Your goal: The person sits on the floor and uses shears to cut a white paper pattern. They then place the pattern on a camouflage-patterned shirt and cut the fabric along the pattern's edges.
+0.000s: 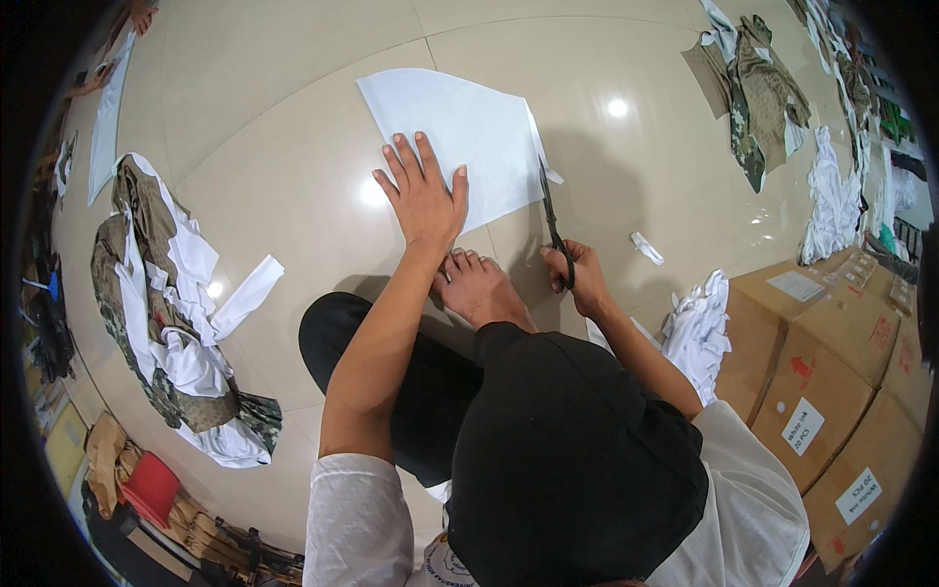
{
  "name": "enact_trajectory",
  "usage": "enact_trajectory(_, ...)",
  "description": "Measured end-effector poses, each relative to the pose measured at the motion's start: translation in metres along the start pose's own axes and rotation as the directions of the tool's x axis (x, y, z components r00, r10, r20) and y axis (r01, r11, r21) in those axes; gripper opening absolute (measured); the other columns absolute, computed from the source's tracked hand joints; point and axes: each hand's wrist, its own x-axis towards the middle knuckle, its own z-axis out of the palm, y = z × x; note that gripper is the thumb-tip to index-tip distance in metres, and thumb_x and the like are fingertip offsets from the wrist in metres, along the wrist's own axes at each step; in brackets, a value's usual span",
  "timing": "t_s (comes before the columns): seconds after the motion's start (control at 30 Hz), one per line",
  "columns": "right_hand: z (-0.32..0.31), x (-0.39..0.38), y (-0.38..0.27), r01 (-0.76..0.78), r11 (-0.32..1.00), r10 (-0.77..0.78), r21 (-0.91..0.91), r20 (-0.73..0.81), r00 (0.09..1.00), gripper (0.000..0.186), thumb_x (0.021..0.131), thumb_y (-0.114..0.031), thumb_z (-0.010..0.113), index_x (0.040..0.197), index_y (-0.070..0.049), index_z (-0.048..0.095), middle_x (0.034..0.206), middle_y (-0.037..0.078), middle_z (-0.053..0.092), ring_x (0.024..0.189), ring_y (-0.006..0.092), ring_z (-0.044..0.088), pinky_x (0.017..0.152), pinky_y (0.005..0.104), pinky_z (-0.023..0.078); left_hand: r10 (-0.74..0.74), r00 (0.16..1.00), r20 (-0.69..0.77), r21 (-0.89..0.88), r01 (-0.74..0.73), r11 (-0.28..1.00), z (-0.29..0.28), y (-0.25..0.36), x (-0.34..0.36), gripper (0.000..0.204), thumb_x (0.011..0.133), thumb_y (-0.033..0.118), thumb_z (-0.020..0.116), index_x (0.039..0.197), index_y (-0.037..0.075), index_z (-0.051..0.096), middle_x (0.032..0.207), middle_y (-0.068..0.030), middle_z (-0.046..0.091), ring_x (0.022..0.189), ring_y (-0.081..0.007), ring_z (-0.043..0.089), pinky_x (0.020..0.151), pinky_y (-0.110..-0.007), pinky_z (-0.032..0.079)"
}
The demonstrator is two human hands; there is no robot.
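Note:
A white sheet [479, 127] with a curved far edge lies flat on the tiled floor in front of me; whether it is cloth or paper I cannot tell. My left hand [427, 203] presses on its near left part, palm down with the fingers spread. In my right hand [585, 279] is a pair of black-handled scissors [555, 220], gripped by the handles. Their blades point away from me along the sheet's right edge, where a small white strip [555, 177] sticks out. One bare foot [484, 291] of mine rests just short of the sheet.
Camouflage and white garment pieces [161, 313] are heaped at left. More camouflage pieces [753, 88] lie far right. A white scrap [647, 248] and a crumpled white pile [697, 328] sit right of my hand, near stacked cardboard boxes [822, 338]. Another person's hand [143, 18] shows far left.

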Motion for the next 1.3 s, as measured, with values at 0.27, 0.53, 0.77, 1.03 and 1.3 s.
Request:
enact_trajectory(0.27,0.008,0.002,-0.007,-0.025,0.999,0.025,0.033,-0.007,1.000,0.029,0.090,-0.027,0.080,0.082,-0.007,0.061,0.065,0.001,0.058,0.050,0.0108,0.054,0.048,0.0273,0.042,-0.004,1.000,0.007,-0.008,0.004,1.000,0.000,0.000,-0.001,0.085,0.106,0.053,0.044,0.167,-0.001,0.018,0.172,-0.0309,0.009,0.160,-0.0498,0.004,0.125,-0.068,0.000)
enact_trajectory(0.53,0.015,0.001,-0.011,-0.029,0.999,0.031,0.033,-0.045,0.999,0.031,0.089,-0.028,0.082,0.083,-0.006,0.061,0.064,0.001,0.058,0.050,0.0107,0.055,0.047,0.0267,0.042,0.001,1.000,0.007,-0.007,-0.001,1.000,0.000,-0.001,-0.001,0.085,0.106,0.053,0.044,0.167,-0.001,0.018,0.172,-0.0313,0.009,0.160,-0.0497,0.004,0.125,-0.068,-0.001)
enact_trajectory(0.77,0.012,-0.004,-0.006,-0.008,0.999,0.005,-0.048,-0.068,0.998,0.031,0.089,-0.027,0.080,0.084,-0.004,0.061,0.064,0.003,0.059,0.051,0.0109,0.055,0.047,0.0275,0.042,0.018,0.999,-0.034,-0.002,-0.018,1.000,0.002,-0.002,-0.001,0.085,0.106,0.053,0.045,0.166,-0.002,0.019,0.171,-0.0330,0.013,0.159,-0.0518,0.007,0.124,-0.070,0.002)
enact_trajectory(1.03,0.016,0.005,-0.009,0.004,1.000,-0.004,-0.002,-0.072,0.997,0.031,0.089,-0.026,0.081,0.081,-0.006,0.060,0.064,0.001,0.057,0.050,0.0111,0.054,0.047,0.0271,0.041,0.015,1.000,-0.014,-0.027,-0.015,1.000,0.001,-0.002,-0.001,0.085,0.106,0.053,0.044,0.166,-0.001,0.018,0.172,-0.0321,0.010,0.159,-0.0505,0.005,0.124,-0.068,0.000)
enact_trajectory(1.3,0.019,0.001,-0.009,-0.007,0.999,0.010,0.049,-0.069,0.998,0.029,0.089,-0.025,0.081,0.080,-0.007,0.059,0.063,0.000,0.056,0.049,0.0108,0.054,0.046,0.0272,0.041,0.009,1.000,-0.003,-0.022,-0.010,1.000,0.001,-0.001,-0.001,0.085,0.106,0.053,0.044,0.167,-0.002,0.018,0.172,-0.0318,0.009,0.160,-0.0501,0.003,0.125,-0.068,-0.001)
